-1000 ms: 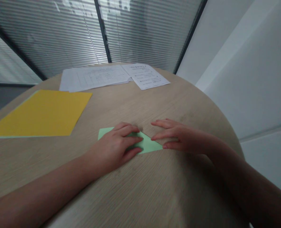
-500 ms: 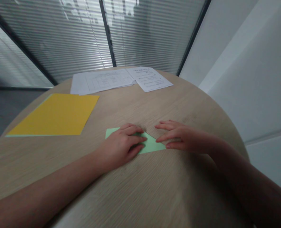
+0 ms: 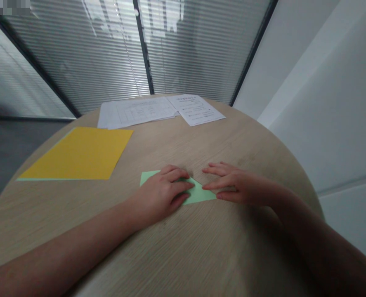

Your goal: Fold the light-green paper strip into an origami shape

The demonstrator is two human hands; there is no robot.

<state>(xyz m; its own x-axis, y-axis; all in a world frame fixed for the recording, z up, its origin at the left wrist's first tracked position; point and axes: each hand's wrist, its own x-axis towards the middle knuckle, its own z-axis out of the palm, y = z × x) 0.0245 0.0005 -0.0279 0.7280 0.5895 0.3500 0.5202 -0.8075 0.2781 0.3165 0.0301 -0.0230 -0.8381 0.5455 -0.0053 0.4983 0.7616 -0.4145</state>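
A folded light green paper point(image 3: 201, 194) lies flat on the round wooden table point(image 3: 183, 247), near its middle. My left hand point(image 3: 162, 193) rests on top of the paper with fingers stretched flat, covering most of it. My right hand point(image 3: 232, 183) lies flat just to the right, fingers extended and its fingertips touching the paper's pointed right end. Only the paper's left corner and right tip show.
A yellow sheet point(image 3: 77, 154) with a green sheet under it lies at the left. White printed papers point(image 3: 158, 109) are spread at the table's far edge. Window blinds point(image 3: 108, 49) stand behind, a white wall point(image 3: 325, 90) to the right.
The view has shifted slightly, so everything sits a little lower and to the right. Both hands stay flat on the green paper, my right fingertips a touch closer to my left hand.
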